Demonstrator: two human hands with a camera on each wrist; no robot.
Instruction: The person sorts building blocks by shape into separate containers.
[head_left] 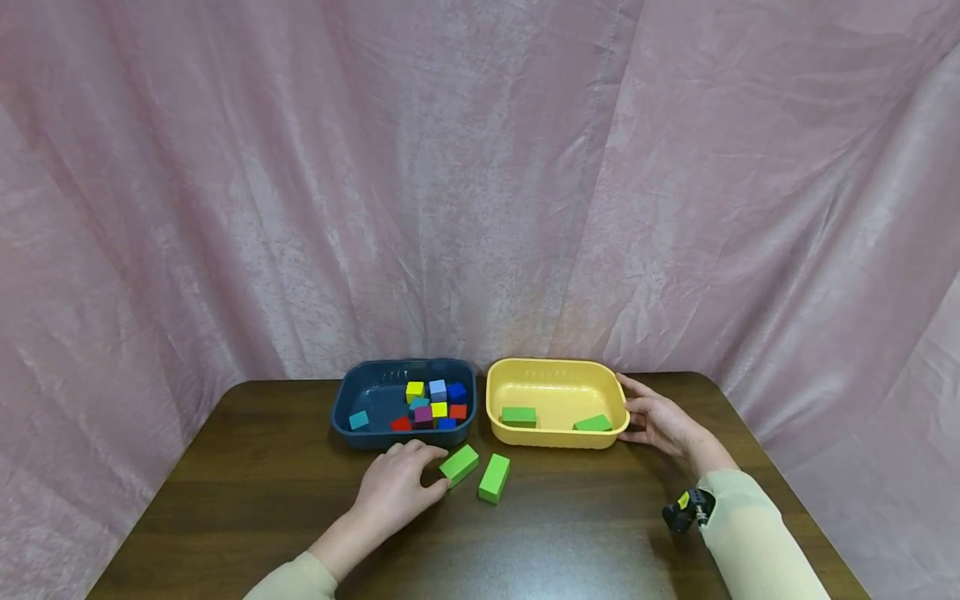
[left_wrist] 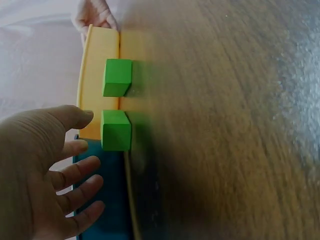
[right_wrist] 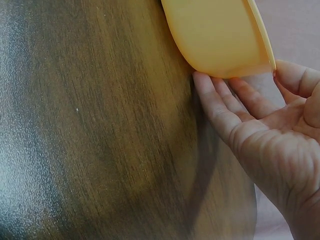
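Observation:
My left hand (head_left: 399,483) is beside a green block (head_left: 459,465) on the table, its thumb and fingers spread on either side of the block's near end. In the left wrist view a gap shows between the thumb and that block (left_wrist: 116,131). A second green block (head_left: 494,478) lies just to its right. My right hand (head_left: 663,423) rests its fingertips against the outer right end of the yellow tray (head_left: 555,439). In the right wrist view the thumb is at the rim of the yellow tray (right_wrist: 220,40), with the fingers extended lower on the wall. Two green blocks (head_left: 519,417) lie inside.
Left of the yellow tray stands a dark blue tray (head_left: 367,372) holding several small cubes (head_left: 423,414) in red, yellow, blue, teal and purple. Both trays are at the back of the brown wooden table (head_left: 570,517), before a pink curtain (head_left: 480,183).

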